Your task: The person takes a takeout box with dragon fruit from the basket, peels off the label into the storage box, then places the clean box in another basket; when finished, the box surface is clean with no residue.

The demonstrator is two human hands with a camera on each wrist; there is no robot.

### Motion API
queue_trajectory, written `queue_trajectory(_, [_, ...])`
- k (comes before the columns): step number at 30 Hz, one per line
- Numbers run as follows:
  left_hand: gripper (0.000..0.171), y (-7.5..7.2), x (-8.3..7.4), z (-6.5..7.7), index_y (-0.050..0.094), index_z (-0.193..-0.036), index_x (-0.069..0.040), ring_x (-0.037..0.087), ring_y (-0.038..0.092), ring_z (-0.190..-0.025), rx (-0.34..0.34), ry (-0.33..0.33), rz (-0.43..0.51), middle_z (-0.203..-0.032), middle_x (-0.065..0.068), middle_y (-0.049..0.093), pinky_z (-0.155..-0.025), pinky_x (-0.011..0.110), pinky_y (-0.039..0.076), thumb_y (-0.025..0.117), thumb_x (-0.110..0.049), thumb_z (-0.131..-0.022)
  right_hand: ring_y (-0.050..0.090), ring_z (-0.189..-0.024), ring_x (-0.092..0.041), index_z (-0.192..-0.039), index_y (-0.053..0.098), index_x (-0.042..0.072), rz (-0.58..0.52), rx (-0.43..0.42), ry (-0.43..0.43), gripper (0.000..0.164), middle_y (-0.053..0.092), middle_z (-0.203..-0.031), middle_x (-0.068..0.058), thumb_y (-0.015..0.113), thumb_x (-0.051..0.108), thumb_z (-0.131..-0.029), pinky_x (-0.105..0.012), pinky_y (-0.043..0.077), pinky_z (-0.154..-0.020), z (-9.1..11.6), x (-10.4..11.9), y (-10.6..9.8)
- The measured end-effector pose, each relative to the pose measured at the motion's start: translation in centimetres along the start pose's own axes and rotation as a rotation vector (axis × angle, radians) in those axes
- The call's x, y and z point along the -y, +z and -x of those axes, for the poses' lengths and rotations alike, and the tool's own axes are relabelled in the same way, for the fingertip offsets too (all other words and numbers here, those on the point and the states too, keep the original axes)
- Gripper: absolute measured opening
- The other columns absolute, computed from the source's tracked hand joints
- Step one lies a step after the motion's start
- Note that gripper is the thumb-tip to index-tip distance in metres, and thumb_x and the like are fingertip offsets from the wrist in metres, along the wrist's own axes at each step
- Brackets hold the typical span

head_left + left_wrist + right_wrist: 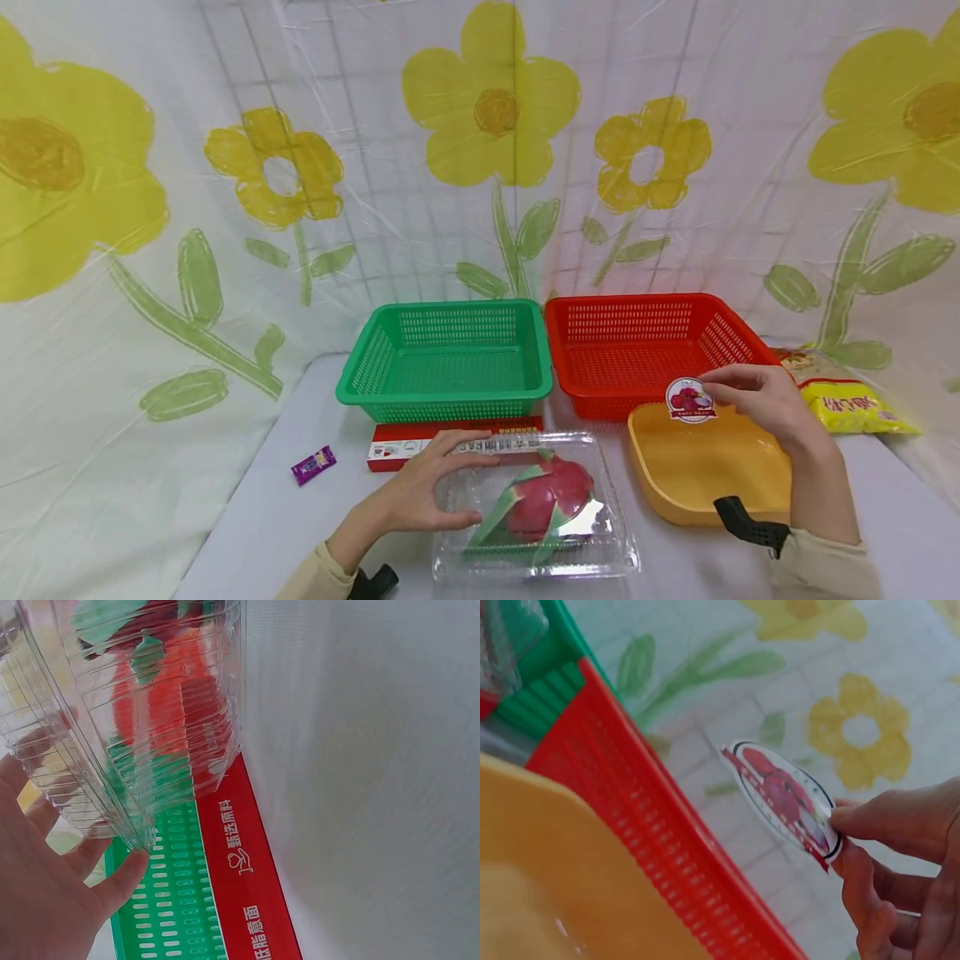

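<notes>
My right hand (pixel 765 404) pinches a round dragon fruit sticker (pixel 690 400) by its edge, raised over the back of the yellow tray (pixel 645 467). In the right wrist view the sticker (pixel 780 799) hangs between thumb and fingertips, its printed face showing. A closed clear plastic clamshell box (pixel 536 562) lies at the front middle, with a red dragon fruit (pixel 551 500) with green leaf tips inside. Across the left side of its lid rests my left hand (pixel 427 483), fingers spread. The left wrist view shows that thumb (pixel 124 881) at the lid's rim.
Behind the box lies a red and white carton (pixel 393 442) with printed lettering. A green basket (pixel 442 408) and a red basket (pixel 600 404) stand at the back. A small purple packet (pixel 313 465) lies at left, a yellow bag (pixel 847 404) at far right.
</notes>
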State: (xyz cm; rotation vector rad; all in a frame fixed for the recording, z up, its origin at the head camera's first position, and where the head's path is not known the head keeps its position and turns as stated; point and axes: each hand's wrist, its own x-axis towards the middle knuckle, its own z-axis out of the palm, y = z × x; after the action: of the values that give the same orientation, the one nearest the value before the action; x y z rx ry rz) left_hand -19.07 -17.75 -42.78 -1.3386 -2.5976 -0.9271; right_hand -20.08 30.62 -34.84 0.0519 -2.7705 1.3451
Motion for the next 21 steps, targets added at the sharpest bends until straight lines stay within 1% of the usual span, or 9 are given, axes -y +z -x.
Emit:
queue_trajectory(5, [0.062,0.1,0.1,0.0,0.058,-0.137,-0.031,0.014,0.032,-0.138,-0.007,0.008,-0.014,-0.154,-0.008,0.035,-0.1,0.056,0.044,0.071,-0.054,-0.082,0.059,-0.09,-0.02,-0.121,0.066,-0.003,-0.005,0.017,0.09,0.045,0.068,-0.104,-0.006,0.063,0.034,-0.097,-0.031,0.047,-0.072,0.0,-1.9,-0.8])
queue_trajectory(8, [0.062,0.1,0.1,0.1,0.057,-0.138,-0.031,0.014,0.032,-0.138,-0.006,0.006,-0.008,-0.154,-0.007,0.035,-0.1,0.056,0.044,0.071,-0.054,-0.082,0.06,-0.092,-0.023,-0.122,0.066,-0.003,-0.014,0.03,0.124,0.045,0.068,-0.105,-0.007,0.062,0.034,-0.097,-0.032,0.047,-0.073,0.0,-2.8,-1.1])
queue_trajectory(14, [0.062,0.1,-0.1,0.0,0.057,-0.138,-0.032,0.014,0.032,-0.138,-0.004,-0.008,0.008,-0.154,-0.01,0.034,-0.1,0.055,0.044,0.071,-0.054,-0.081,0.061,-0.091,-0.02,-0.122,0.065,-0.004,-0.024,0.064,0.153,0.045,0.069,-0.104,-0.005,0.061,0.033,-0.098,-0.034,0.047,-0.073,0.0,-4.3,-1.6])
queue_trajectory(21, [0.063,0.1,0.0,0.0,0.057,-0.138,-0.032,0.013,0.031,-0.139,0.007,-0.023,0.017,-0.155,-0.012,0.033,-0.102,0.055,0.043,0.071,-0.054,-0.081,0.063,-0.088,-0.019,-0.121,0.063,-0.007,-0.033,0.139,0.178,0.043,0.071,-0.098,-0.005,0.061,0.029,-0.098,-0.036,0.045,-0.072,-0.1,-5.6,-1.6])
